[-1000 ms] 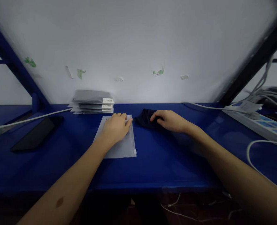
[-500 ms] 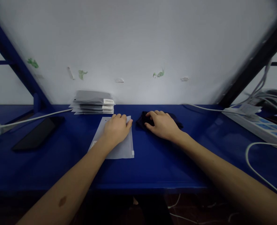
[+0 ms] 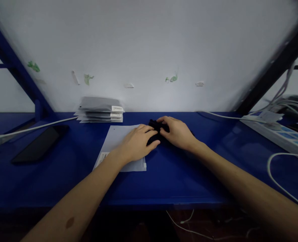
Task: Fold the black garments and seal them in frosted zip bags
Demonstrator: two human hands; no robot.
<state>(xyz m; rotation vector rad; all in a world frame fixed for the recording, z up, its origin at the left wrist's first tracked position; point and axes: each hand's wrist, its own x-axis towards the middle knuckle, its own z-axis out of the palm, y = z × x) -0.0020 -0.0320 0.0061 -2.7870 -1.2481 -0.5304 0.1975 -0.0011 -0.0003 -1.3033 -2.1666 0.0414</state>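
Partway, likely: clasping bunched cloth [image 3: 156, 125] with curled right hand [image 3: 178, 133], outside bag [image 3: 116, 136] at its two o'clock; half-open with left hand [image 3: 136, 144], can't tell hold.

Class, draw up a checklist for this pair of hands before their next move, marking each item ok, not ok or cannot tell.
1. Right hand at the dark cloth: ok.
2. Left hand at the cloth's left side: ok.
3. Dark cloth spread smooth: not ok, it looks bunched between the hands.
4. Frosted bag uncovered: not ok, the left hand overlies part of it.
5. Bag sealed: cannot tell; its slider sits at the near right corner.
6. Bag stack away from both hands: ok.
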